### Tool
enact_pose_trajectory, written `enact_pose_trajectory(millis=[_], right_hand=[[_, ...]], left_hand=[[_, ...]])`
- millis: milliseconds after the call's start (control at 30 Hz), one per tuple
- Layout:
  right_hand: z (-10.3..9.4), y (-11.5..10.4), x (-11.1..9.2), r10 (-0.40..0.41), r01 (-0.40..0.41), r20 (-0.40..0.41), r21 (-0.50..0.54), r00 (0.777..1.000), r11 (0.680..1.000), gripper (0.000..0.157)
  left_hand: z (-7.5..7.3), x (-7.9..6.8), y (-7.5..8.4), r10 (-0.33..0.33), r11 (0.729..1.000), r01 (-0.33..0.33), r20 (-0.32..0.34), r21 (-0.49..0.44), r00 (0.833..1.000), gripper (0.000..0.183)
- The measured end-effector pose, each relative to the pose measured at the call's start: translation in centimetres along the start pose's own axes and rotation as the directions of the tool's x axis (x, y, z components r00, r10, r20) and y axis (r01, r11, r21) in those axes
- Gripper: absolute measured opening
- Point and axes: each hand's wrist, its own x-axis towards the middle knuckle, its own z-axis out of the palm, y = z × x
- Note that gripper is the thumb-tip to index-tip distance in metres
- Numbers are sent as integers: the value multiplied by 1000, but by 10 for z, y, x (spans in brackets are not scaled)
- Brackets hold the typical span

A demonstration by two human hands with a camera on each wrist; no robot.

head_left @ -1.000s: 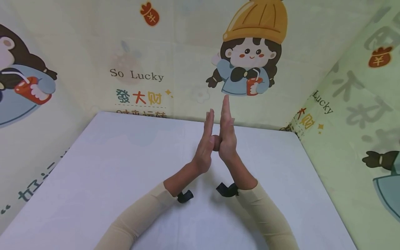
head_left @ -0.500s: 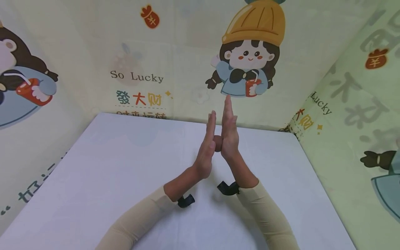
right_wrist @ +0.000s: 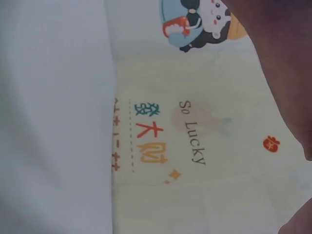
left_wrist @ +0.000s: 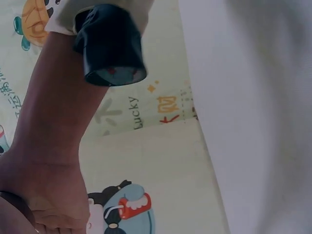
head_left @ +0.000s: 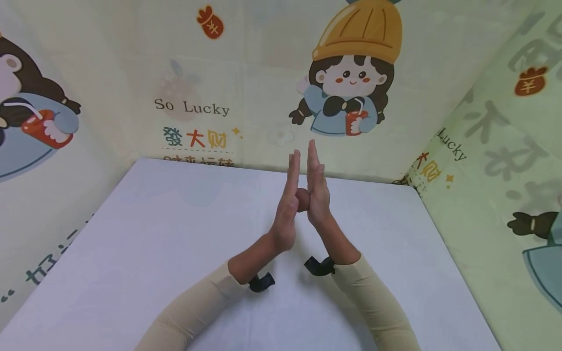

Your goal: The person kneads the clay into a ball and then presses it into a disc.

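A small round brown ball point(head_left: 303, 200), its material unclear, sits between the two palms above the table in the head view. My left hand point(head_left: 286, 209) presses it from the left with fingers straight and pointing up and away. From the other side, the flat palm of my right hand point(head_left: 318, 197) touches it, fingers also straight. In the left wrist view the right hand point(left_wrist: 48, 200) shows at lower left, beside a dark edge of the ball point(left_wrist: 17, 202). Only blurred parts of hands enter the right wrist view, and the ball is not visible there.
Beneath the hands lies a white tabletop point(head_left: 175, 229). Printed cloth walls point(head_left: 259, 97) with cartoon figures and lettering stand behind it and at both sides. A dark camera mount point(head_left: 319, 266) sits at the right wrist, another mount point(head_left: 262, 282) at the left.
Both palms stay on the ball while sliding against each other. The right hand first edges forward, then draws back and slightly left; the left fingertips now reach a bit higher. The ball shifts slightly.
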Motion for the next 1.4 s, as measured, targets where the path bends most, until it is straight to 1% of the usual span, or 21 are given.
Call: enact_pose_trajectory(millis=[200,300,467,600,700,800,900,1033,1167,1267,1400], right_hand=[[5,5,-5,6,-6,51,3,999,1000,74],[8,8,-7,-5,3,66,19,998,1000,75],[12,14,-9,-23,21,73,34,997,999,76],[16,18,-13,-6,4,66,34,998,999,80],[19,20,-15,-1,0,53,29,999,1000,82],[22,20,-16,-15,14,53,20,998,1000,82],[24,22,-18,-35,35,56,-3,998,999,77],[26,23,-20,-83,87,73,-54,994,995,70],[28,24,-25,-123,131,101,-83,987,988,68],[29,23,-27,-121,130,100,-93,988,987,67],[29,19,-28,-102,112,99,-104,990,988,69]], left_hand=[[-4,6,1,3,1000,-3,-35,-6,999,77],[-7,8,1,-7,1000,5,-49,-25,999,78],[-11,13,-1,-32,998,27,-83,-59,996,78],[-15,14,-2,-50,996,42,-101,-81,994,76],[-16,14,-3,-59,994,49,-114,-93,992,71],[-18,16,-3,-66,994,53,-130,-96,989,67],[-20,18,-4,-66,995,54,-144,-89,987,66],[-23,19,-7,-65,996,53,-162,-77,985,65],[-26,21,-12,-68,996,57,-180,-66,981,66],[-28,22,-16,-86,995,74,-190,-68,978,66],[-31,26,-21,-125,991,112,-197,-74,973,66]])
